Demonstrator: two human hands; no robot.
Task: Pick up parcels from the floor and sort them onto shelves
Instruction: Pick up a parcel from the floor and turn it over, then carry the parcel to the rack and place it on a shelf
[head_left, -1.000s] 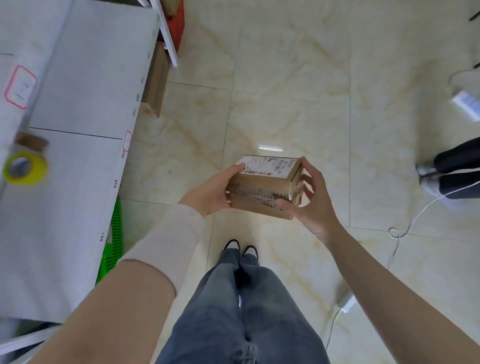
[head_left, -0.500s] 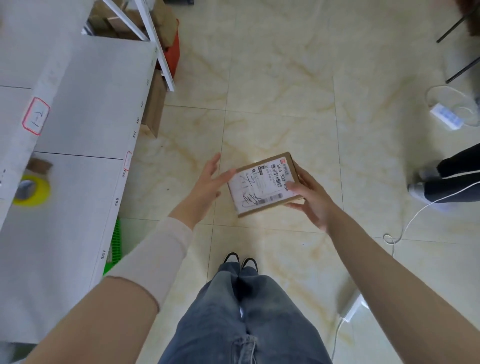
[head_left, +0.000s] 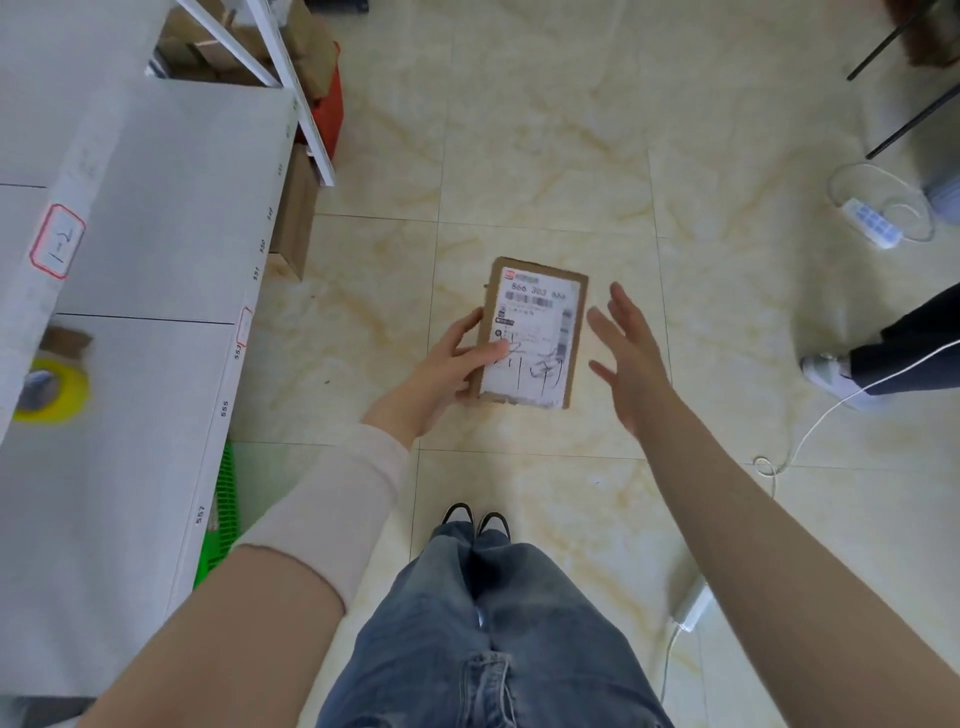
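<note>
A small brown cardboard parcel (head_left: 535, 332) with a white shipping label and black handwriting faces up, held in the air above the tiled floor. My left hand (head_left: 452, 364) grips its left edge, thumb lying across the label. My right hand (head_left: 626, 358) hovers just right of the parcel with fingers spread, not touching it. The white shelf (head_left: 156, 249) with numbered edge stickers runs along the left side.
A yellow tape roll (head_left: 49, 389) lies on the shelf. Cardboard boxes (head_left: 296, 218) and a green basket (head_left: 221, 514) sit under it. A power strip (head_left: 870, 223) with cables lies at the right, near another person's shoe (head_left: 831, 371).
The parcel has been turned label-up and rotated upright. My right hand let go of it and opened; my left hand now holds it alone.
</note>
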